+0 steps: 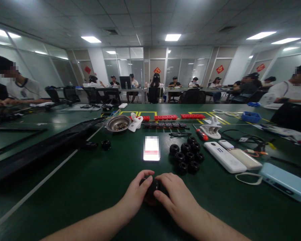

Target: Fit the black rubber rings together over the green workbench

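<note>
One round polished steel bowl point(118, 123) at rear left of matte green surface point(90, 187). Left hand point(134, 194) and right hand point(177, 198) curled together, fingertips pinching one black round part point(152, 187) at front centre. One lit phone point(151, 148) behind. Nine similar black ribbed rings point(188, 154) clustered right; one red-handled screwdriver point(200, 134) beyond.

Bare left grip point(134, 193), bare right grip point(178, 198), both forearms point(90, 225) bare along their length

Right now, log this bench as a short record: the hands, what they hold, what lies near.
left hand: grips black round part
right hand: closed over the same part
ahead: lit phone, flat on green table
right of phone: cluster of black rings
farther: metal bowl, red-handled screwdriver
</note>
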Motion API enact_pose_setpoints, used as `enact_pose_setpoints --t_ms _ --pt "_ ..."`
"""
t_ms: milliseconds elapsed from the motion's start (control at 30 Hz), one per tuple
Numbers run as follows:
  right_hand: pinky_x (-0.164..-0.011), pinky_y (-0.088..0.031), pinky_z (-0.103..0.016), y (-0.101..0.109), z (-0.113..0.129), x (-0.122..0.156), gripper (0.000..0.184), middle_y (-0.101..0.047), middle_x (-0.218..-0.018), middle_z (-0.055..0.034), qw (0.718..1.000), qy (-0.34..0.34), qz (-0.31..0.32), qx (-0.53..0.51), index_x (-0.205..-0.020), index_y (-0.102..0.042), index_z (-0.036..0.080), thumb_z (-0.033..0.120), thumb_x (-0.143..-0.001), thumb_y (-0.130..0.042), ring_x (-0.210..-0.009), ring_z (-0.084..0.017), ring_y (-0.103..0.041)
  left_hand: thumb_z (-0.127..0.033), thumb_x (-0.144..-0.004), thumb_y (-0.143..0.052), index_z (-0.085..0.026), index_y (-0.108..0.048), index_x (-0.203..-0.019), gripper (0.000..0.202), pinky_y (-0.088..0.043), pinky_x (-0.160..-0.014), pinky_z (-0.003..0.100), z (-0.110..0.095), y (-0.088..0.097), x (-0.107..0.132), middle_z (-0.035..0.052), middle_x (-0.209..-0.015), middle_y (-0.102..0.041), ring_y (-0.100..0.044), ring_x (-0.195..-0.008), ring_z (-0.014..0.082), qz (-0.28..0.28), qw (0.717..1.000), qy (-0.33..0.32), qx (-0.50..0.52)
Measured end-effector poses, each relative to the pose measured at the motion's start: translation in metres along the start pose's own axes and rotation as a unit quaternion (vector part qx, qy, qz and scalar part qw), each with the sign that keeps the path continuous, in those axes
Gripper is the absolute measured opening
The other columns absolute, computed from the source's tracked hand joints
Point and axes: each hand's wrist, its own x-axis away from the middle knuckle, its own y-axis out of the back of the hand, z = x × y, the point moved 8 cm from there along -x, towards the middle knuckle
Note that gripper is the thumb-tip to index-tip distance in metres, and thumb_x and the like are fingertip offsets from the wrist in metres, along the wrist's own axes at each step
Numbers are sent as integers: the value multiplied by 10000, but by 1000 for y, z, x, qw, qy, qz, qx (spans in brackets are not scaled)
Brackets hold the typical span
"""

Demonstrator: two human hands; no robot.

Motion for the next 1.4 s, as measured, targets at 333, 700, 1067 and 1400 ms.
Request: enact_pose_setpoints --t_ms 333,700,1067,1400 --pt "-852 -334 -381 4 7 2 461 -514 -1044 -52 998 46 -46 2 -1036 -482 203 312 -627 -664 -960 -222 -444 -441 -691 -496 -173 -470 -910 347 -453 -606 272 -6 3 3 38 -856 -516 -530 -802 201 -24 999 -29 -27" --pt "-871 -335 -334 0 5 1 426 -496 -1065 -36 999 43 -31 -11 -1039 -476 210 176 -643 -628 -984 -188 -439 -453 -662 -538 -186 -445 -943 399 -461 -540 268 0 3 -1 31 -845 -496 -537 -752 191 -20 1000 10 3" --pt "-853 -354 -330 2 2 -1 314 -527 -1008 -42 998 41 -31 -19 -985 -522 194 195 -685 -614 -943 -184 -461 -466 -607 -595 -175 -429 -933 467 -467 -560 282 -3 -2 0 32 -843 -498 -537 -725 175 25 1000 8 10" --pt "-804 -373 -338 -1 -4 -2 239 -548 -941 -48 1000 4 -14 -10 -935 -552 188 328 -742 -555 -888 -193 -479 -463 -562 -642 -176 -412 -934 523 -460 -551 265 -5 -2 0 20 -821 -501 -544 -692 159 13 1000 -6 16"
